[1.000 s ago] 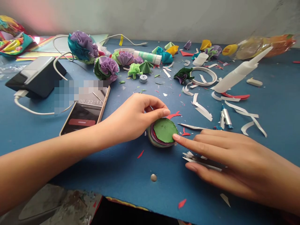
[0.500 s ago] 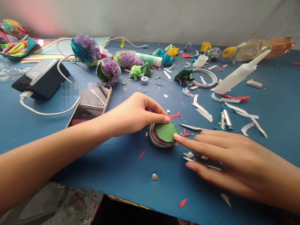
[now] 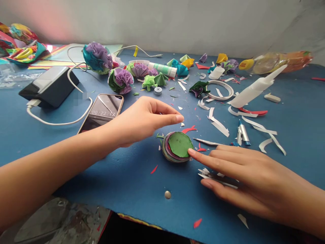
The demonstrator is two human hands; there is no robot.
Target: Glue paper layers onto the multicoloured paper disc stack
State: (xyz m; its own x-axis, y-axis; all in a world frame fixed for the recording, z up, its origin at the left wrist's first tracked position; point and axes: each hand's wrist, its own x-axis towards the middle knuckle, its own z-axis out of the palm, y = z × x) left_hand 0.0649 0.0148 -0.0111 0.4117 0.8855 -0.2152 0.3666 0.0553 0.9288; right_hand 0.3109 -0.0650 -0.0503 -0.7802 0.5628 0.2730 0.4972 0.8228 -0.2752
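A round stack of paper discs [image 3: 180, 146], green on top with purple and red layers below, lies on the blue table. My left hand [image 3: 147, 121] hovers just above and left of it, thumb and index finger pinched together; nothing can be made out between the tips. The index fingertip of my right hand [image 3: 243, 176] touches the disc's right edge, its fingers spread and holding nothing. Scissors, partly hidden, and white scraps [image 3: 207, 173] lie under my right hand. A red paper scrap [image 3: 189, 129] sits right behind the stack.
A phone [image 3: 104, 110] and a dark box with a cable [image 3: 50, 86] lie left. Pleated paper balls [image 3: 98, 57], a glue stick [image 3: 162, 69], a tape ring [image 3: 220, 89] and a white squeeze bottle [image 3: 254, 89] stand or lie behind. White strips [image 3: 219, 127] are scattered right.
My left hand has lifted off the green disc and moved slightly up, its fingertips now apart from it. My right index finger stays at the disc's edge. The view has shifted slightly.
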